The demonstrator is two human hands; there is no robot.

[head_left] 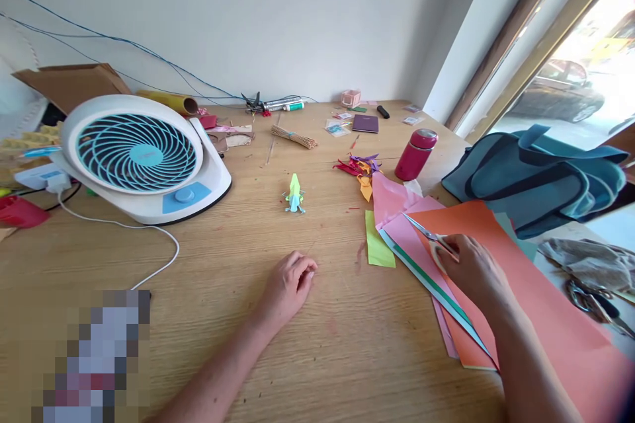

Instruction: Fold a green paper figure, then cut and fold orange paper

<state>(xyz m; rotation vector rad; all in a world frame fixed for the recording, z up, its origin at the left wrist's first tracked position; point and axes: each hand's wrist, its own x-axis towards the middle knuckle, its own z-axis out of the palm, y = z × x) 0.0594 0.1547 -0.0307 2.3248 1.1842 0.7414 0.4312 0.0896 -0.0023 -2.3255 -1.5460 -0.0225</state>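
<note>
My left hand (294, 283) rests on the wooden table with its fingers curled in, and nothing shows in it. Beyond it stands a small folded-paper figure (294, 195) in green and light blue, apart from my fingers. On the right, my right hand (469, 271) is closed around the handles of a pair of scissors (421, 230). The scissors lie over a stack of coloured paper, their tips pointing left over a pink sheet (404, 228). Under my right hand and forearm spreads a large orange sheet (526, 291). A yellow-green paper strip (379, 244) lies beside the stack.
A white fan (143, 152) stands at left, its cable (173, 238) running forward. Behind the paper are colourful scraps (364, 168), a red flask (417, 155) and a blue bag (526, 172). A bundle of thin sticks (294, 137) and a purple booklet (366, 123) lie farther back.
</note>
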